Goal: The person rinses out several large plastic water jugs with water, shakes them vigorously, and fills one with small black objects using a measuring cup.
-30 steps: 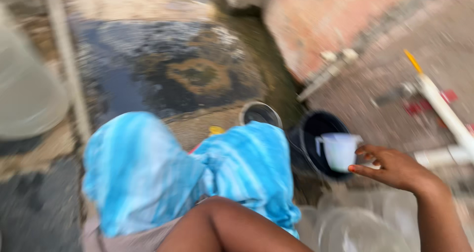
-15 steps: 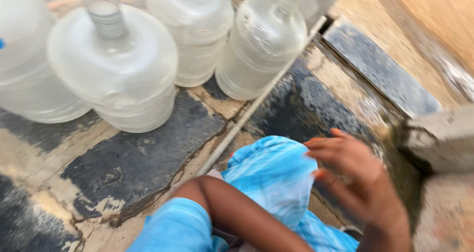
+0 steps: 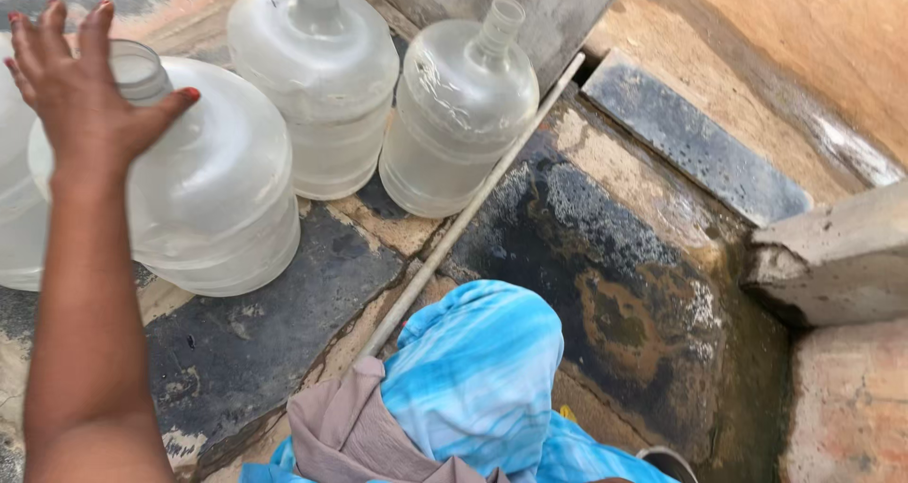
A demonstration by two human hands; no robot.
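My left hand: raised at the end of my outstretched arm, fingers spread and open, gripping nothing; it hovers at the neck of the nearest jug, and I cannot tell whether the palm touches it.

My right hand: out of the picture, so I cannot tell its grip.

Nearest jug: the large clear round plastic water jug stands upright on the wet ground, its open short neck partly hidden behind my left hand.

Second jug: a clear plastic water jug with a tall narrow neck stands just behind the nearest one, close beside it.

Third jug: a smaller clear plastic jug with a ribbed open neck stands to the right of the second, beside the pole.

Far-left jug: part of another clear plastic jug shows at the left edge, behind my forearm.

Pole: a long thin pale stick lies slantwise across the ground, from the grey wall down to my knee.

My lap: blue-and-white streaked cloth over my knee, with a fold of brownish cloth beside it.

Ground: dark wet patched stone floor, with a grey concrete block at the right.
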